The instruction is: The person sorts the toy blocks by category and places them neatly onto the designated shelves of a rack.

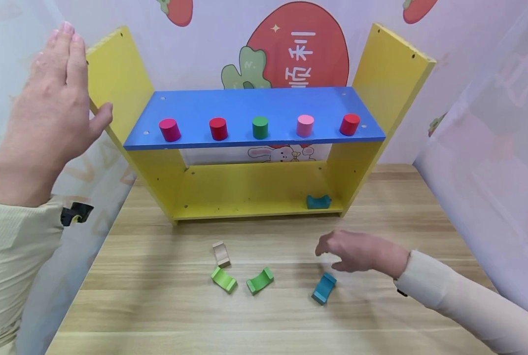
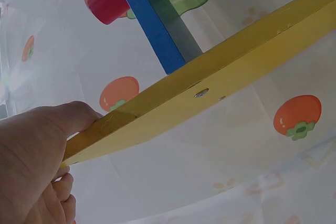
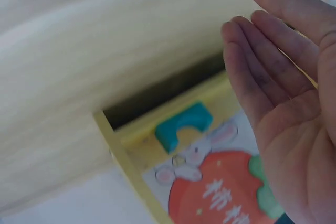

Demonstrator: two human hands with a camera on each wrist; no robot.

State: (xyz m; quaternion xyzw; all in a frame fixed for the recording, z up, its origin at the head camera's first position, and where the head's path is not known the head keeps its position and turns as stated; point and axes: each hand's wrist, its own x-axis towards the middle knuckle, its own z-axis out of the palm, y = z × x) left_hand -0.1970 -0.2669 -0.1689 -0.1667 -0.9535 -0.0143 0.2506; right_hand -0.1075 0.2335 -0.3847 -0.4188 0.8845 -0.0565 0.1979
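Note:
My left hand (image 1: pixel 46 103) holds the left side panel (image 2: pixel 157 103) of a yellow and blue toy shelf, thumb against its front edge and fingers along the outer face. Over the table hovers my right hand (image 1: pixel 357 250), fingers loosely bent with nothing between them, as the right wrist view also shows. Just below it lies a blue curved block (image 1: pixel 324 288). Another blue curved block (image 1: pixel 318 202) sits on the yellow bottom board, at the right end. Farther left on the table are a light green curved block (image 1: pixel 224 280), a green curved block (image 1: pixel 260 281) and a plain wooden block (image 1: pixel 221 254).
Along the blue shelf board (image 1: pixel 255 106) stand several small cylinders in a row: a magenta one (image 1: pixel 169 130), a green one (image 1: pixel 260 127), a pink one (image 1: pixel 305 126) and red ones. Printed cloth (image 1: pixel 481 98) hangs behind and beside the wooden table (image 1: pixel 179 315).

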